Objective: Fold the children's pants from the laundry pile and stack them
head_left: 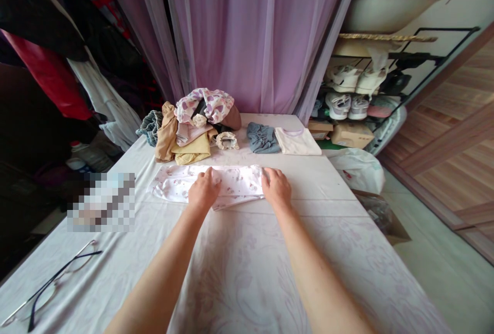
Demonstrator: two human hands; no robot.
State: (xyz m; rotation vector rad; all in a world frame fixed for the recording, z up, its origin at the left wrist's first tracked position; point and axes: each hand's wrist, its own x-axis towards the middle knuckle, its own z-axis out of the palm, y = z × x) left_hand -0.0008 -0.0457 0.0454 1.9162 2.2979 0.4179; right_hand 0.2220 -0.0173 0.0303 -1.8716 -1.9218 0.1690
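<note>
A pair of small white printed pants [241,179], folded into a long strip, lies crosswise on the table in front of me. My left hand [204,190] rests on the middle of the strip, its fingers curled down and pinching the cloth. At the right end, my right hand [277,186] has its fingers closed on the edge of the pants. The fingertips of both hands are partly hidden. Beyond the pants lie a folded cream top [299,143] and a folded grey-blue garment [263,138], side by side.
A loose heap of clothes [193,143] stands at the table's back left. Eyeglasses [50,282] lie at the front left, near a blurred-out patch. A purple curtain [247,40] hangs behind the table [239,272]. Shoes [341,105] fill a rack on the right.
</note>
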